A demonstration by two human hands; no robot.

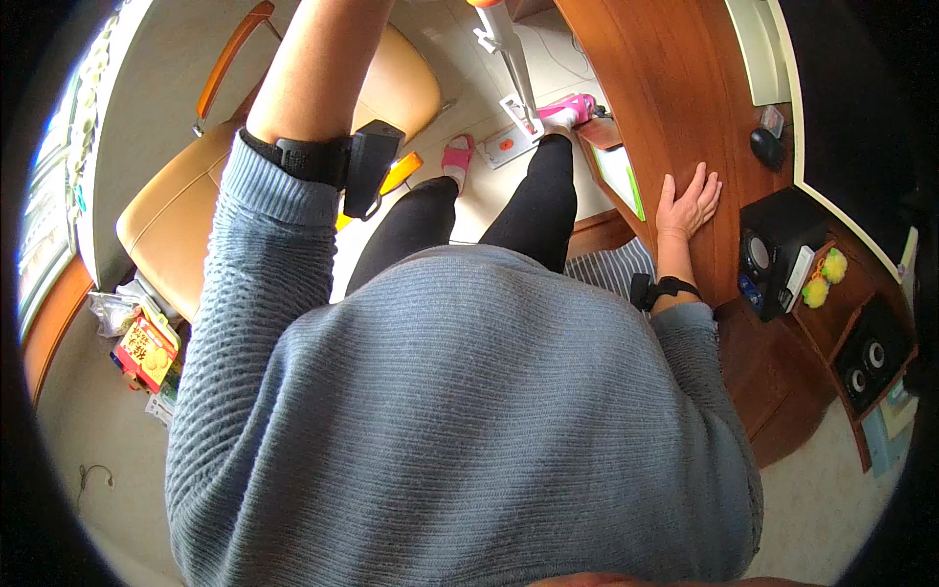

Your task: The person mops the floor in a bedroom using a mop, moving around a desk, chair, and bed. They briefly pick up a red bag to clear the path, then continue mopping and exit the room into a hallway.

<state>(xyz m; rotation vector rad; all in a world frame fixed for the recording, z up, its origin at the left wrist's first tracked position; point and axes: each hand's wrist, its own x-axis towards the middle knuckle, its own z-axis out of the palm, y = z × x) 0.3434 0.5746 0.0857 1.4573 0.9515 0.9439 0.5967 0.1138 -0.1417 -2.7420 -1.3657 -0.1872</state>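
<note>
My right hand (690, 205) lies flat on the brown wooden desk (675, 108), its fingers spread and holding nothing. A black band circles that wrist. My left forearm (318, 83) stretches up past the top edge, so the left hand is out of sight. A black strapped device (372, 161) sits on the left forearm. To the right of that arm, a white-and-grey pole (511, 59) with an orange part at its top slants down to a flat mop head (507, 147) on the floor. Whatever holds the pole, if anything, is not seen.
A tan chair (171, 210) with wooden armrests stands at left. Pink slippers (457, 155) are on the floor near the mop head. A black mouse (768, 149) and a black speaker (778, 245) stand on the desk at right. A red-and-yellow package (147, 352) lies at lower left.
</note>
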